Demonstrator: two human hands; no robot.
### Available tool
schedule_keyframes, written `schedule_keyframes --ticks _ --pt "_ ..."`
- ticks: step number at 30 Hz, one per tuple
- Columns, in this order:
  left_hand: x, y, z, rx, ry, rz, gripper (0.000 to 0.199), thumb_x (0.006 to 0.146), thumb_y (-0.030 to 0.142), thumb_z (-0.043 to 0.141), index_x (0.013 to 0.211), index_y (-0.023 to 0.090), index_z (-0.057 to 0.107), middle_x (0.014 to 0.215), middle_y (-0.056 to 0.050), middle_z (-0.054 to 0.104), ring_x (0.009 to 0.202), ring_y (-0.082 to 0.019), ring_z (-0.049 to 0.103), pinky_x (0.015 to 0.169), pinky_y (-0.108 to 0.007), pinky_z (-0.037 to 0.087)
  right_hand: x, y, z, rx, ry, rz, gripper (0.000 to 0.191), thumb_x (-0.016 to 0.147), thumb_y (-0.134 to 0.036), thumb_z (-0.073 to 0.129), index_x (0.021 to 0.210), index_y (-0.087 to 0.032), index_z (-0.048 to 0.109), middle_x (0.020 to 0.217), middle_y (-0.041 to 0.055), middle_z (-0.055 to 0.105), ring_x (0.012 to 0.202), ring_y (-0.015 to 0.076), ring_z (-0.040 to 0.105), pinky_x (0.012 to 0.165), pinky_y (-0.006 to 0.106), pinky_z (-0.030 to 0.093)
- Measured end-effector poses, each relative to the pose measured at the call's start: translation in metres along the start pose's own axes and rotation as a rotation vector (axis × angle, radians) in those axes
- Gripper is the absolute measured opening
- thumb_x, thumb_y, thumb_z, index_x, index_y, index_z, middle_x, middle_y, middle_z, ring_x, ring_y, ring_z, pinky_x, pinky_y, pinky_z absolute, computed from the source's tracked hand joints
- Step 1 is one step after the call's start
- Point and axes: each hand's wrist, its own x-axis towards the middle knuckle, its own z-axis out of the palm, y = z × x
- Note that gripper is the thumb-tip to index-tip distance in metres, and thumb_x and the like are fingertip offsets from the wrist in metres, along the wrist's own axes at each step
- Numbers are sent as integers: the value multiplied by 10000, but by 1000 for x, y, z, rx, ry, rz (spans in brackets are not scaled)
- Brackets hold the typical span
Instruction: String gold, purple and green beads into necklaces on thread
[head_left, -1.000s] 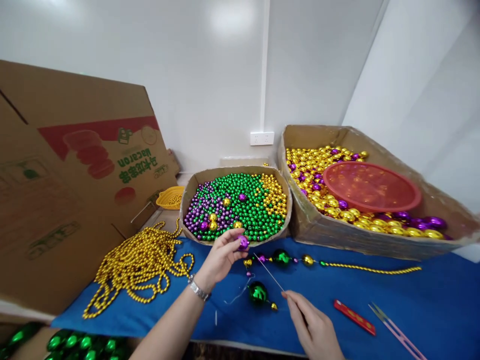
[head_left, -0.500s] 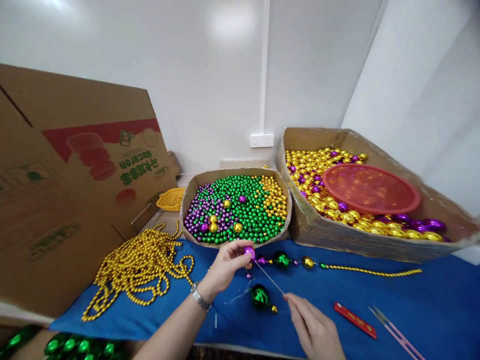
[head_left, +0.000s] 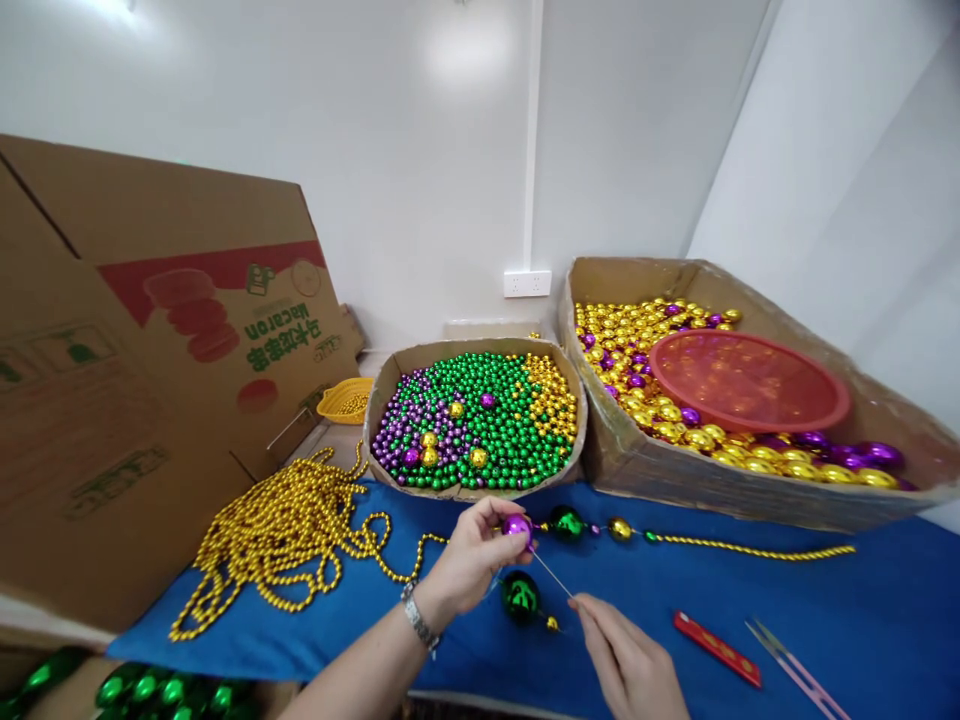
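My left hand (head_left: 469, 565), wearing a metal watch, pinches a shiny purple bead (head_left: 517, 532) between thumb and fingers. In my right hand (head_left: 630, 660), fingertips grip a thin pale needle-like rod (head_left: 553, 577) that runs up to the purple bead. Whether its tip is inside the bead is hidden. Just below the bead lie a large green bead (head_left: 520, 595) and a small gold bead (head_left: 552, 623). Behind my left fingers stretches a strung row with a green bead (head_left: 567, 522), a gold bead (head_left: 619, 528) and a gold beaded strand (head_left: 750, 545).
A low carton (head_left: 379, 470) of small green, purple and gold beads stands ahead. Right of it, a bigger carton (head_left: 675, 490) holds larger beads and a red basin (head_left: 750, 380). Gold bead strands (head_left: 277, 530) lie left; a red object (head_left: 718, 648) and pink-handled tweezers (head_left: 799, 672) lie right.
My left hand has moved down and to the right with the purple bead, closer to my right hand. More of the gold strand at left now shows. My right hand has hardly moved.
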Motion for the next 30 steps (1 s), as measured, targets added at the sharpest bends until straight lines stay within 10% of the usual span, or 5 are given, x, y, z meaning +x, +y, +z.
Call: schedule_keyframes --ticks 30 --pt "-8 -2 3 -45 -46 74 344 655 186 786 938 158 591 887 -31 614 747 -139 622 656 -280 542 0 -2 3 126 -47 102 246 936 -318 434 990 -204 645 924 60 732 825 155 707 732 165 544"
